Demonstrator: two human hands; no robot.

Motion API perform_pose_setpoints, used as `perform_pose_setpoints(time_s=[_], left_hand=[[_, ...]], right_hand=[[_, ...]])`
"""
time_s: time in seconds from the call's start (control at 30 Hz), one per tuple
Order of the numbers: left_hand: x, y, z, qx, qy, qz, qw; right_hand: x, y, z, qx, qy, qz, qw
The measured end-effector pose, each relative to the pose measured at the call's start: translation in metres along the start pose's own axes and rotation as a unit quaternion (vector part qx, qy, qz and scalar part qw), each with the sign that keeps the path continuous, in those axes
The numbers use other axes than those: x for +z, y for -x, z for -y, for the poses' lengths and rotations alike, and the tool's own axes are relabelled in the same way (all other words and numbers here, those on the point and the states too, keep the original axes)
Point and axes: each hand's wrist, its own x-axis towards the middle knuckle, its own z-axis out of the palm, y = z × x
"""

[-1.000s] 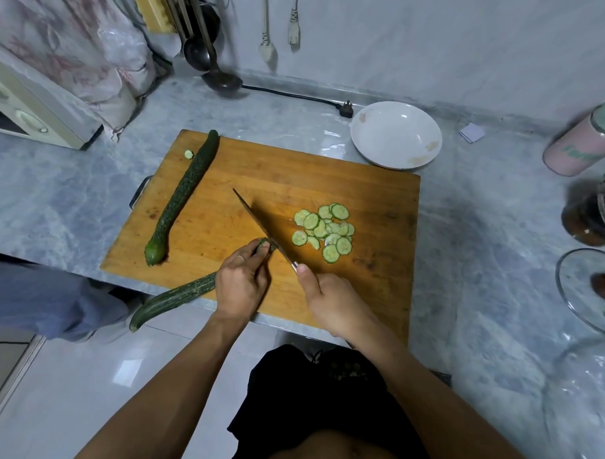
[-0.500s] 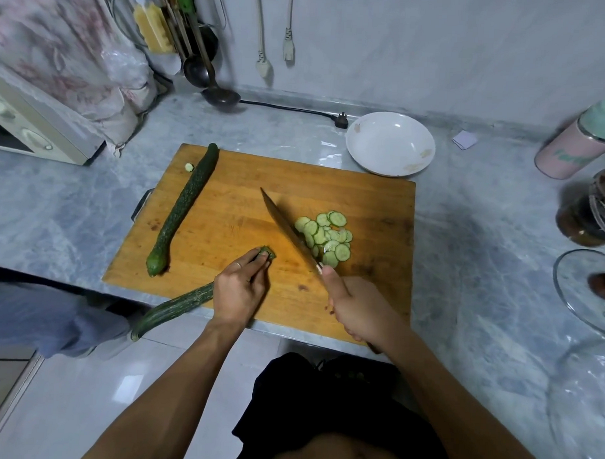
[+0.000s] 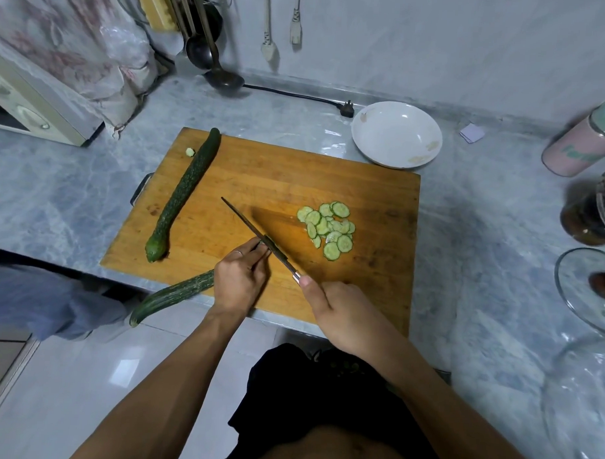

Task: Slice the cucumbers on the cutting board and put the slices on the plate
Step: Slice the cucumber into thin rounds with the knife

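Countertop plate (image 3: 397, 134) holds nothing; hands grip cucumber (image 3: 175, 293) and knife (image 3: 259, 236).

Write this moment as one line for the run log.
phase: slicing | left hand: holds striped green cucumber | right hand: grips steel knife | pale green slices: on wooden cutting board | white plate: no slices

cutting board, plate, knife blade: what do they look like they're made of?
Cutting board: wood, going by the orange-brown grain and dark worn patches; matte finish.
Plate: likely glazed ceramic, white with a soft sheen; melamine can't be ruled out.
Knife: metal blade, dark and dull, seen nearly edge-on, with a shiny collar where the right hand grips it. The handle is hidden.
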Motion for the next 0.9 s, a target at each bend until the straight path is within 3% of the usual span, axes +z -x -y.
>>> perform_pose_setpoints(time_s=[0.27,0.67,0.9], left_hand=[[0.001,0.001,0.003,0.007,0.013,0.001,1.000],[0.002,0.001,0.002,0.021,-0.008,-0.005,1.000],[-0.007,0.000,-0.003,0.023,-0.008,0.012,1.000]], right_hand=[[-0.001,0.000,0.004,0.037,-0.024,0.017,0.999],[0.021,-0.030,0.004,0.049,-0.016,-0.017,0.999],[0.005,-0.026,-0.006,0.093,-0.115,-0.015,0.989]])
